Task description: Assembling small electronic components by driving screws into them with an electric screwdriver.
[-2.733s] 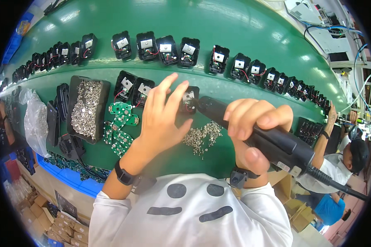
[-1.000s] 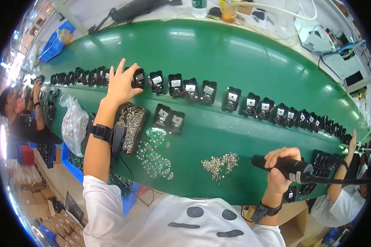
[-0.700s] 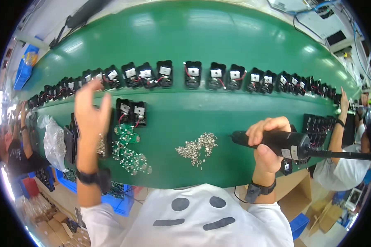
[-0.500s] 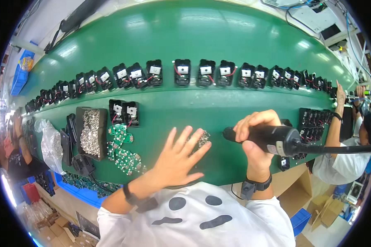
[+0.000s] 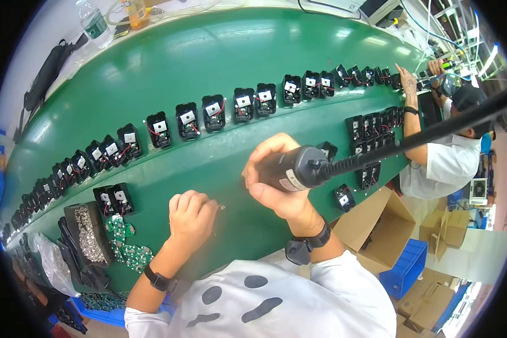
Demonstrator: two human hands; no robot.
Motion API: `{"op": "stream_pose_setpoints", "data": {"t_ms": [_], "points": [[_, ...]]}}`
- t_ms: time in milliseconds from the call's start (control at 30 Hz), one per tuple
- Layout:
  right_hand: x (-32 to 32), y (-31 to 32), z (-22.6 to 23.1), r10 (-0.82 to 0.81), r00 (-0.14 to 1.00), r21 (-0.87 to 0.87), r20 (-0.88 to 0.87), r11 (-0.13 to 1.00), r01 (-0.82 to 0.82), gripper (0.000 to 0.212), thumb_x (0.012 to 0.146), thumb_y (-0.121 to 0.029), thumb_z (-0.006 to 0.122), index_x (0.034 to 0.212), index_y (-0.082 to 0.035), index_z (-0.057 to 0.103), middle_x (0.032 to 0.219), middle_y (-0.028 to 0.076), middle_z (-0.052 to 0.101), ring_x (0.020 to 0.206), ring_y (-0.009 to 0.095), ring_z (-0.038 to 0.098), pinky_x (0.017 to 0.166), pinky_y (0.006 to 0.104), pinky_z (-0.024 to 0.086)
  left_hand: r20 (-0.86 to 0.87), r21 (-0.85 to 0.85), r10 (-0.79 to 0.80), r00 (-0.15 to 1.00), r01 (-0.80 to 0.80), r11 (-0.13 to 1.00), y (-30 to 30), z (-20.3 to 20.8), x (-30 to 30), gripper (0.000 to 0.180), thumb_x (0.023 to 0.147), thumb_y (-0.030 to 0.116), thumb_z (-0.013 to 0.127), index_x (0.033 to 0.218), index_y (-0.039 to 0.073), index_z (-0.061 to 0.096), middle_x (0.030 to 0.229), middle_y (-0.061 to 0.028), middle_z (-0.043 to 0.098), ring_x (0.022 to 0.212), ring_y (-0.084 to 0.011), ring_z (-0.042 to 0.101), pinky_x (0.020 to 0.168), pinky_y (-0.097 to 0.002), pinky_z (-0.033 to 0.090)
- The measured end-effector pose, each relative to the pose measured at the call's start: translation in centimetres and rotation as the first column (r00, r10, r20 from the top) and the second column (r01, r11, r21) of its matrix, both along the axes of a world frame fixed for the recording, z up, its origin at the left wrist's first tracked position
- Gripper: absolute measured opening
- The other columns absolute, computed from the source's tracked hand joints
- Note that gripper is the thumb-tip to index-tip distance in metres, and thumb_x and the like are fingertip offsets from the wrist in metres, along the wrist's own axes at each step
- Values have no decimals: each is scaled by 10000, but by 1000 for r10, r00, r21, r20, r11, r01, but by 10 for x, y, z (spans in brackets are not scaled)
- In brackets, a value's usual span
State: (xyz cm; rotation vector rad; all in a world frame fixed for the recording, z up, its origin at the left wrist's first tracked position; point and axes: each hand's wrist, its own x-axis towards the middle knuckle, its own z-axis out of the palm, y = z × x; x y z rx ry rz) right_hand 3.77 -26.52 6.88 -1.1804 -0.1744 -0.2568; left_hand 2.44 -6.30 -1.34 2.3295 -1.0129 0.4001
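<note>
My right hand (image 5: pixel 276 183) is wrapped round a black electric screwdriver (image 5: pixel 287 169) above the green bench; its thick cord (image 5: pixel 372 147) runs off to the upper right. The tool's tip is hidden behind the hand. To its left, my left hand (image 5: pixel 191 218) is low over the bench with the fingers curled in; what they hold, if anything, is hidden. Small shiny bits (image 5: pixel 222 207), too blurred to name, show beside its fingers. Beyond both hands stands a long row of open black housings, such as this black housing (image 5: pixel 214 111), with white plates and red wires.
Left of me lie a dark tray (image 5: pixel 104 260) of small metal parts, green circuit boards (image 5: pixel 130 248) and two more housings (image 5: pixel 114 198). More housings (image 5: pixel 372 125) are grouped at right, near a co-worker (image 5: pixel 445 163). A cardboard box (image 5: pixel 372 225) stands below the bench edge.
The view has swung to the right. My left hand's spread fingers have curled in over the small metal pile. My right hand still grips the screwdriver, which now tilts differently.
</note>
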Motion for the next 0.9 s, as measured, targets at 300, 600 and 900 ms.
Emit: {"op": "stream_pose_setpoints", "data": {"t_ms": [300,600,900], "points": [[-1,5,17,229,973,51,-36,973,-227,400,738,89,647,1086,17,466,877,86,580,746,107,577,640,239,482,-157,-61,123,980,-134,989,12,16,7,196,707,72,781,795,102,608,805,-9,623,706,-195,573,668,-337,367],[-2,20,50,208,972,-55,112,978,-203,372,775,-109,731,1041,-66,473,788,73,600,688,201,595,742,387,478,-400,-485,58,915,-265,834,18,21,7,110,778,-6,741,845,17,658,858,-84,725,678,-172,670,605,-288,469],[16,38,53,243,924,48,294,962,-268,403,756,-110,726,1063,-115,465,769,36,617,607,198,621,669,388,516,-598,-570,-721,350,-818,75,25,21,12,55,836,-1,718,865,-4,671,777,-88,678,582,-118,594,508,-221,467]]}}
